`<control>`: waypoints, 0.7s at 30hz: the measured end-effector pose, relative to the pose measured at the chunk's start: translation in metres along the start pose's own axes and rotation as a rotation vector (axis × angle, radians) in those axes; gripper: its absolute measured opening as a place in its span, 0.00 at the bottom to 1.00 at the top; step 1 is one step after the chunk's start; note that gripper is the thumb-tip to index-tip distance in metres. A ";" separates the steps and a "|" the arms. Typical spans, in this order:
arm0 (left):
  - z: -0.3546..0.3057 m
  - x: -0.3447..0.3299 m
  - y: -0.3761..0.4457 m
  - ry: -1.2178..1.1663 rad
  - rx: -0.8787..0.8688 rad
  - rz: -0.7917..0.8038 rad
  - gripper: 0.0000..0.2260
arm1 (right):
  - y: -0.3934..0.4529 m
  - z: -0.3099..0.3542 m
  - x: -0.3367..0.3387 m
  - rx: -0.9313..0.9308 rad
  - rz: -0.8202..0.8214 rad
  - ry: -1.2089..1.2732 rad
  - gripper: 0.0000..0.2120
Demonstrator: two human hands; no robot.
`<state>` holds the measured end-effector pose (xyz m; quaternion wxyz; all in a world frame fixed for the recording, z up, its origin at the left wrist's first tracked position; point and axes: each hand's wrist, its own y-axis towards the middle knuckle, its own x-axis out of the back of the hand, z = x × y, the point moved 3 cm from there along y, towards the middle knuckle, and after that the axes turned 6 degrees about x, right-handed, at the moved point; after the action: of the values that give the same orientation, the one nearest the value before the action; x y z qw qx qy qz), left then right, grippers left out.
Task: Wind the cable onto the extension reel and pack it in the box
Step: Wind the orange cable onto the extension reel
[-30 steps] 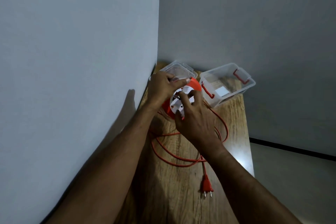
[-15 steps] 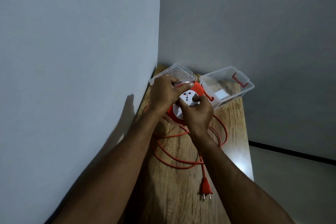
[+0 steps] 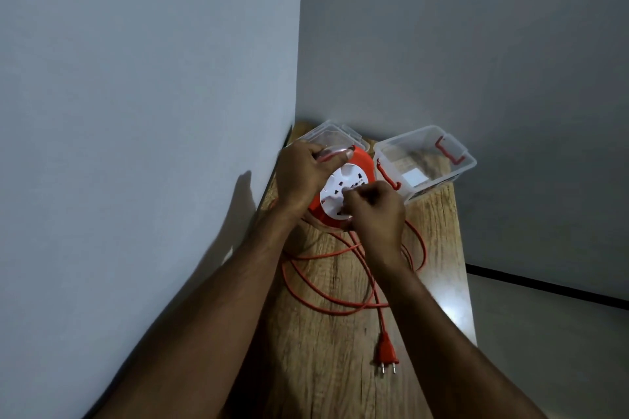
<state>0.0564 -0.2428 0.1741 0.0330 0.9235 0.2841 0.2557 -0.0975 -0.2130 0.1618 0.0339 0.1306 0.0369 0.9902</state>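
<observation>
- Reel (image 3: 343, 190) held above tabletop (image 3: 340, 367) far end; left hand (image 3: 301, 177) grips its handle, right hand (image 3: 372, 211) fingers curled on white face.
- Cable (image 3: 326, 299) lies loose; crank steadily, feeding without kinks.

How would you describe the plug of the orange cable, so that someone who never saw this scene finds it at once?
Start at the long wooden table in the corner of the grey walls. Follow the loose orange cable from its loops toward the near end. There lies the orange plug, the only piece with two metal pins, well apart from both hands.
</observation>
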 end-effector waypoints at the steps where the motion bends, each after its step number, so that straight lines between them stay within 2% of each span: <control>1: 0.001 -0.001 0.002 -0.006 0.010 0.016 0.19 | -0.002 0.001 0.001 0.268 0.003 -0.278 0.12; 2: 0.001 -0.002 0.003 -0.013 0.022 0.027 0.19 | -0.004 0.004 0.000 0.472 0.016 -0.506 0.15; 3: 0.001 -0.003 0.004 -0.018 0.034 0.034 0.19 | -0.004 0.002 -0.004 0.592 0.040 -0.679 0.19; 4: 0.000 -0.004 0.005 -0.016 0.035 0.037 0.18 | -0.003 0.000 -0.007 0.641 0.064 -0.793 0.23; 6: -0.003 -0.005 0.004 -0.006 0.014 0.038 0.17 | 0.000 -0.006 -0.012 0.620 0.084 -0.843 0.29; 9: -0.009 -0.005 0.000 -0.012 -0.036 0.051 0.17 | 0.005 -0.008 -0.013 0.585 0.101 -0.770 0.33; 16: -0.011 -0.004 0.000 -0.007 -0.066 0.041 0.17 | 0.013 -0.001 -0.001 0.586 0.062 -0.492 0.28; 19: -0.014 -0.003 -0.002 -0.016 -0.086 0.032 0.16 | 0.013 0.000 -0.001 0.439 -0.032 -0.280 0.25; 21: -0.015 -0.004 -0.003 -0.013 -0.084 0.016 0.18 | 0.014 -0.004 -0.004 0.284 -0.126 -0.175 0.24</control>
<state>0.0450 -0.2439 0.1851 0.0717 0.9252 0.2653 0.2616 -0.0956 -0.2273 0.1583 0.0801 0.2171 0.1813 0.9558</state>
